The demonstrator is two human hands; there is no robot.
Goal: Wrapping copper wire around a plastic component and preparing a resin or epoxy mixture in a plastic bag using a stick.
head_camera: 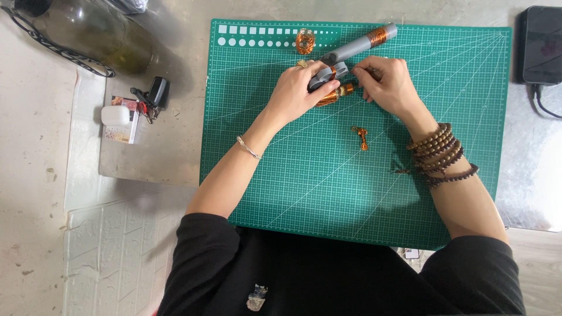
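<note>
A person seated at a table works over a green cutting mat (328, 187), both hands meeting near its far edge. The left hand (298, 93) is closed around a small grey piece wound with copper wire (329, 88), pinning it just above the mat. The right hand (389, 85) pinches something thin at the same piece, fingertips drawn tight together; what it holds is too small to tell. A grey tool with a copper wire coil (366, 41) lies tilted just beyond the hands. A small copper wire spool (305, 41) stands near the mat's far edge, and a twisted copper scrap (360, 137) lies on the mat nearer the person. A dark bottle (102, 32) and a black device (541, 44) sit off the mat.
</note>
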